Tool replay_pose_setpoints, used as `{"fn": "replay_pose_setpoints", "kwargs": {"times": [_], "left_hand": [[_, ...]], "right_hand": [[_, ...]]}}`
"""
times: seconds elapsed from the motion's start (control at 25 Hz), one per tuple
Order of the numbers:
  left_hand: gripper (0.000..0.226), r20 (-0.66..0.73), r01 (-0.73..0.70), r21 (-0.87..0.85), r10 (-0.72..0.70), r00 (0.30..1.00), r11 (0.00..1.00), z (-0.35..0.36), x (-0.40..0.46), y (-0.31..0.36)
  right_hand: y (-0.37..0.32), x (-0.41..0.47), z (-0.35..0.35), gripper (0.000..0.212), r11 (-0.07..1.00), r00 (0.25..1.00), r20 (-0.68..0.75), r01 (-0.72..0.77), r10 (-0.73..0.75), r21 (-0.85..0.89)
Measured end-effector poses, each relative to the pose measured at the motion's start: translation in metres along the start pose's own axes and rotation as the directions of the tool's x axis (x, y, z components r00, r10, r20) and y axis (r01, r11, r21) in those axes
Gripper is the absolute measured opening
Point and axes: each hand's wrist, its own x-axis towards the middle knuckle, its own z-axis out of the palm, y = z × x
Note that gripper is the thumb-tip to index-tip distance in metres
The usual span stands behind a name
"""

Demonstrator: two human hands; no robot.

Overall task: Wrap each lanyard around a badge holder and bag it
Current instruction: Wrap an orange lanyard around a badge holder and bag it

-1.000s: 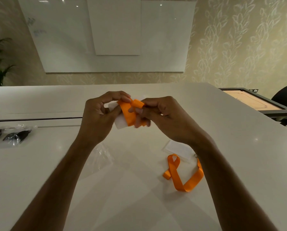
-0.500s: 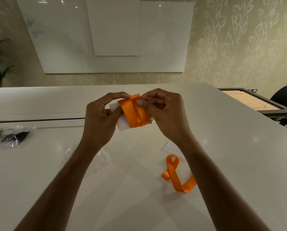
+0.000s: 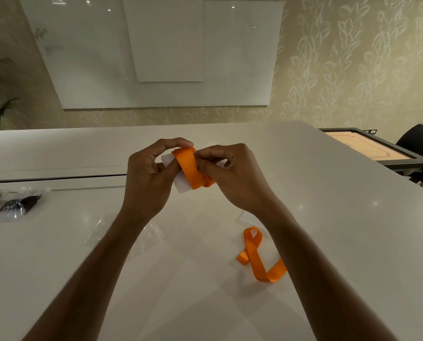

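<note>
At the far left edge of the frame two sealed clear bags [image 3: 13, 204] with something dark inside lie on the glossy white table [image 3: 328, 217], which I take for finished sets, though their contents are too dim to name. A little right of them, lower centre-left, an empty clear plastic bag [image 3: 121, 232] lies flat and crinkled, partly under the forearm. Up at the centre the wrapping step is in hand: the left hand [image 3: 149, 178] holds the white badge holder [image 3: 178, 183] clear of the table, thumb and curled fingers pinching its left side, while the right hand [image 3: 232, 175], its fingers curled in tight, pinches the orange lanyard [image 3: 193, 168] and lays it across the card. The ribbon is flat, woven-looking and faintly shiny, already banded around the holder in a few overlapping turns; the holder itself looks thin, stiff and matte. I'd judge the next move calls for keeping tension so the slippery turns don't spring loose, tucking the end, then sliding the bundle into the empty bag. Lower right of centre a second orange lanyard [image 3: 257, 257] lies in a loose loop, its far end running to another pale badge holder [image 3: 248, 219] half hidden by the right wrist.
</note>
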Motion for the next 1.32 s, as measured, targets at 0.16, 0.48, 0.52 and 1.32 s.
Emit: {"fn": "replay_pose_setpoints", "kwargs": {"times": [0.16,0.48,0.52,1.32], "left_hand": [[0.021,0.031,-0.013,-0.003,0.013,0.999,1.000,-0.003,0.002,0.000],[0.028,0.068,-0.018,0.007,0.018,0.998,1.000,-0.003,0.003,0.000],[0.029,0.077,-0.022,-0.008,0.023,0.997,1.000,-0.003,0.003,0.001],[0.017,-0.064,0.134,0.184,-0.124,0.990,0.974,-0.011,0.004,-0.006]], "right_hand": [[0.003,0.002,0.000,0.019,1.000,1.000,0.026,-0.008,0.009,-0.007],[0.012,-0.001,0.008,0.065,0.989,1.000,0.010,0.002,-0.001,-0.148],[0.014,0.000,0.008,0.066,0.989,1.000,-0.006,0.011,-0.012,-0.149],[0.029,0.009,0.004,0.060,0.988,0.991,-0.096,-0.075,0.088,0.135]]}}
